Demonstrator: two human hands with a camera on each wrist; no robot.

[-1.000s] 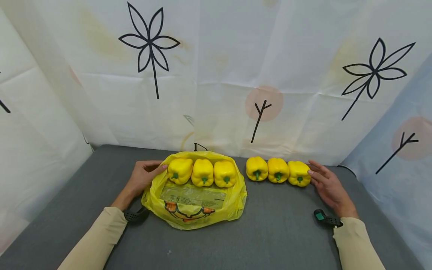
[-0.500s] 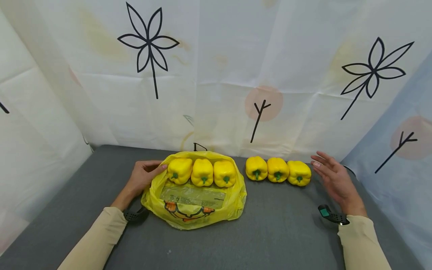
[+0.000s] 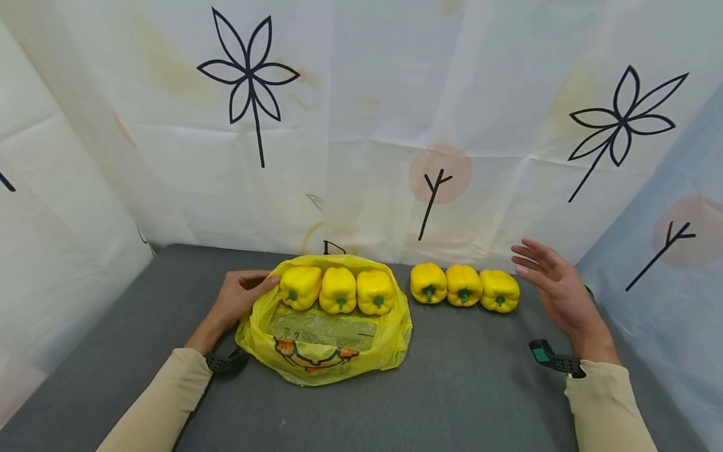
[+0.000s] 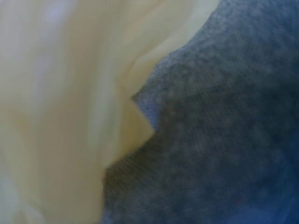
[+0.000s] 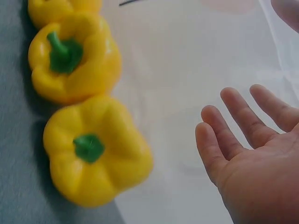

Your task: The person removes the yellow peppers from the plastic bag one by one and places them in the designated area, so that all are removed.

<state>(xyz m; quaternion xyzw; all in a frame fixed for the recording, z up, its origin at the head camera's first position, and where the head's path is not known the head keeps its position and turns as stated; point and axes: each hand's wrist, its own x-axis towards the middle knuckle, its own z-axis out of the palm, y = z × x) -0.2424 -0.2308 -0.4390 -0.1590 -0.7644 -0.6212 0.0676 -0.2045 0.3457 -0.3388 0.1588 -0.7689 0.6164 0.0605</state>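
A yellow plastic bag [image 3: 322,370] lies with its mouth spread wide, three yellow bell peppers side by side inside it along the far part. My left hand [image 3: 240,298] holds the bag's left rim, thumb over the edge and the other fingers mostly hidden. In the left wrist view the blurred bag [image 4: 70,112] fills the left side. To the right of the bag, three more bell peppers [image 3: 464,285] sit in a row, stems facing me. Raised just beyond the rightmost bell pepper [image 5: 98,154], my right hand [image 3: 562,292] has its fingers extended and apart, touching nothing.
The grey table [image 3: 373,414] ends at the back against a white cloth [image 3: 373,201] printed with black plant drawings. A thin black wire-like piece [image 3: 334,247] shows behind the bag. Cloth also hangs at both sides.
My right hand has drawn back from the rightmost bell pepper, off to the right, and then risen. My left hand, the bag and the peppers stay where they were.
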